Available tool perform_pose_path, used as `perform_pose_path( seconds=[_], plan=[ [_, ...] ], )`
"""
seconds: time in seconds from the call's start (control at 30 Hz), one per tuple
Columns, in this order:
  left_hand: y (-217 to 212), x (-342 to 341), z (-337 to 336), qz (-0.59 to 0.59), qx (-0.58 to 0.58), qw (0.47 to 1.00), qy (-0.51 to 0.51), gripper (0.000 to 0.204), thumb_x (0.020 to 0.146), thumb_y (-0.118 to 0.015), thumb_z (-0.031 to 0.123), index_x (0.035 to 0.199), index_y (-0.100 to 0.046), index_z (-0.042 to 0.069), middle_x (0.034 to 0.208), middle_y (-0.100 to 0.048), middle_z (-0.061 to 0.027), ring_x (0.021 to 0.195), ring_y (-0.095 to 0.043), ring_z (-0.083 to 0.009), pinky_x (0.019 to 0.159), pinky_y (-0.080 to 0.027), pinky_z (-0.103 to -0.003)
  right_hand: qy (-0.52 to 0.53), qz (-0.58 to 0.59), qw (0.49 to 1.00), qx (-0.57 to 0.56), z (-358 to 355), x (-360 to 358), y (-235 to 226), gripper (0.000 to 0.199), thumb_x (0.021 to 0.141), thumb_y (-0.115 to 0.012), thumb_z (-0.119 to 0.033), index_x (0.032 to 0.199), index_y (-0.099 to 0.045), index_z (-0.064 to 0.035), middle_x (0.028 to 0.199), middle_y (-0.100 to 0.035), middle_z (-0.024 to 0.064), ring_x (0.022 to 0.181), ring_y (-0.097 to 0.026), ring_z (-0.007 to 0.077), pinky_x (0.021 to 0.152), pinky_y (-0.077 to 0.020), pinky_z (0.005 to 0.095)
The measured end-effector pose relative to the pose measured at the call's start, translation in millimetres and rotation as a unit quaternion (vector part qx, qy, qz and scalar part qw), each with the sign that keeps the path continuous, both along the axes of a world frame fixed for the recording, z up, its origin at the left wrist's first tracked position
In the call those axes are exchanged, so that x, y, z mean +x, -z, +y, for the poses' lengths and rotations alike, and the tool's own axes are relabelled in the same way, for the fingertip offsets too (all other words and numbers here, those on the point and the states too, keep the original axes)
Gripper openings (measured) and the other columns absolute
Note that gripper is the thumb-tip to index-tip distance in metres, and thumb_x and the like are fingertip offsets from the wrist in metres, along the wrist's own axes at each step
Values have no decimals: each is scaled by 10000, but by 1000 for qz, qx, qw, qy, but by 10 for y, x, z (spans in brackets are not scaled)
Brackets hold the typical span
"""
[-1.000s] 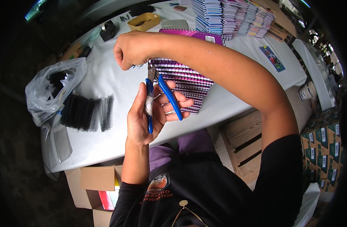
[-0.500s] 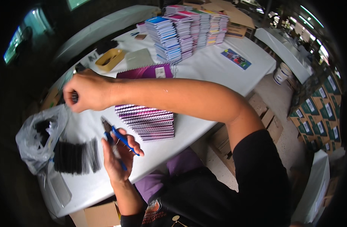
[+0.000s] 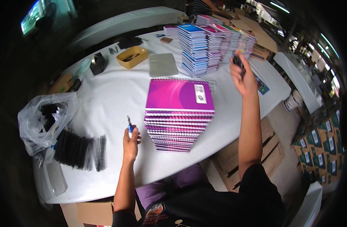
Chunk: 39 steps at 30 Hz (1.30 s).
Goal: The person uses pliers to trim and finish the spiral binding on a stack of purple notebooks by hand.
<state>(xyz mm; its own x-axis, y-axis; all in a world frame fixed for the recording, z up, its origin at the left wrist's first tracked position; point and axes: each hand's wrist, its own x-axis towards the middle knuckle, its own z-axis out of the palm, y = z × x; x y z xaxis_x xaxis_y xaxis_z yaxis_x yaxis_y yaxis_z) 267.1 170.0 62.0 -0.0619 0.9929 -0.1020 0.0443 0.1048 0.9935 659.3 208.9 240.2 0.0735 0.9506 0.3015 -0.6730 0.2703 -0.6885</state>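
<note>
My left hand [image 3: 131, 143] is closed around blue-handled pliers [image 3: 130, 128], tip pointing up and away, over the table left of the notebooks. My raised right hand [image 3: 246, 80] grips a small black bundle [image 3: 239, 65], blurred, possibly spiral coils; it is in front of the far notebook stacks. Between my hands stands a stack of spiral notebooks [image 3: 177, 94] with purple and pink covers; its top one lies face up. Black spiral coils [image 3: 77, 153] lie side by side at the left, next to a clear plastic bag [image 3: 46, 119] with dark and white contents.
Tall notebook stacks [image 3: 193, 51] stand at the back beside an open carton [image 3: 260, 30]. A yellow tray [image 3: 132, 56], a greyish flat sheet [image 3: 163, 65] and a black tape dispenser [image 3: 99, 64] are farther back. Beyond the right edge are a white bucket [image 3: 293, 100] and a wooden pallet [image 3: 270, 151].
My right hand has swung from the far left across to the right, uncovering the notebook stack. My left hand has turned the pliers, and its fingers have closed more around them. The view has shifted.
</note>
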Motion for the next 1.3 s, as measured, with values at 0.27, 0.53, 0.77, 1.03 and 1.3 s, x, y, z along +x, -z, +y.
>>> perform_pose_path(
  seconds=[0.27,0.53,0.77,1.03,1.3],
  plan=[
    [312,132,755,156,105,982,27,499,894,-550,400,1176,-478,-5,832,-577,-97,719,-548,-161,662,-449,-289,-141,137,977,-83,173,97,1322,211,937,-475,-240,985,-581,-65,896,-535,105,520,-401,69,369,-313,176],
    [196,211,392,563,43,825,40,574,836,-493,319,1326,-353,53,1234,-402,-190,1215,-328,-304,1042,-172,-493,31,207,973,-96,-659,12,1485,285,966,-406,-322,866,-519,-81,750,-478,70,365,-293,75,293,-229,223],
    [-302,-8,-434,-44,234,968,-74,429,867,-445,301,1192,-498,26,1133,-530,-138,1063,-496,-275,956,-355,-397,-244,-136,916,289,-1443,-852,728,88,795,-619,-122,768,-551,-72,779,-554,104,496,-504,169,482,-429,265],
    [-302,25,-1237,-570,-123,812,3,605,839,-553,483,1283,-400,101,1225,-462,-65,1166,-453,-186,976,-409,-309,-40,-543,769,336,-1180,-2811,1575,208,707,-744,-255,671,-597,-112,906,-602,30,858,-578,220,727,-421,377],
    [257,-438,-1116,-797,-53,601,-30,355,911,-398,239,1096,-576,-7,1138,-562,-163,1093,-504,-316,956,-413,-434,-7,-540,774,331,-1140,-2985,1551,222,745,-690,-341,707,-657,-125,1270,-504,125,1246,-353,344,1006,-279,421]
  ],
)
